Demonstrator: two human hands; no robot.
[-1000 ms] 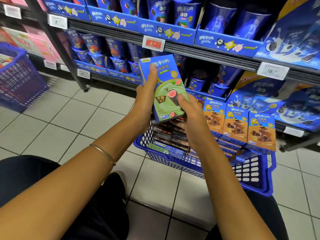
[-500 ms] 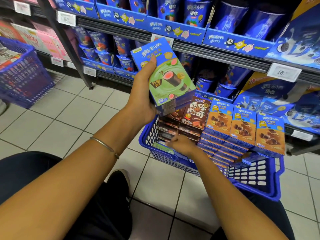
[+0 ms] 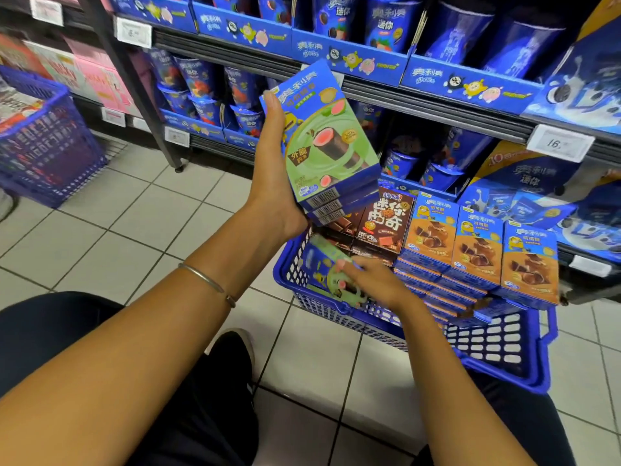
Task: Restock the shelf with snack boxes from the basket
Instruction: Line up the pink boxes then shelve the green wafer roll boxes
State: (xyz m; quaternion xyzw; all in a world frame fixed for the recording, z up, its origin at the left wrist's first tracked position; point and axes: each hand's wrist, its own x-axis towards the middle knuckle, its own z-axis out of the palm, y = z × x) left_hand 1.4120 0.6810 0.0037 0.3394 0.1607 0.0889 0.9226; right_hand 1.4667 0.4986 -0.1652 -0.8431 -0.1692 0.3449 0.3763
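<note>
From the head camera, the left hand [image 3: 272, 183] holds a stack of green boxes [image 3: 327, 142] up in front of the shelf [image 3: 420, 95]. The thumb lies along the stack's left edge and the palm cups its lower end, while the fingers are hidden behind it. The stack blocks the view of the blue cups [image 3: 198, 85] and the shelf rail behind it. A thin bracelet [image 3: 205, 280] sits on that forearm. Lower down, the right hand [image 3: 376, 284] reaches into the blue basket [image 3: 504, 351] on the tiled floor, its fingers [image 3: 342, 264] curled over a blurred green box [image 3: 322, 267] lying at the basket's left end. Brown boxes [image 3: 386, 220] and orange boxes [image 3: 477, 253] stand packed just beside it. A price tag [image 3: 559, 142] hangs on the rail at right, and a second basket [image 3: 50, 139] stands well apart at left.
</note>
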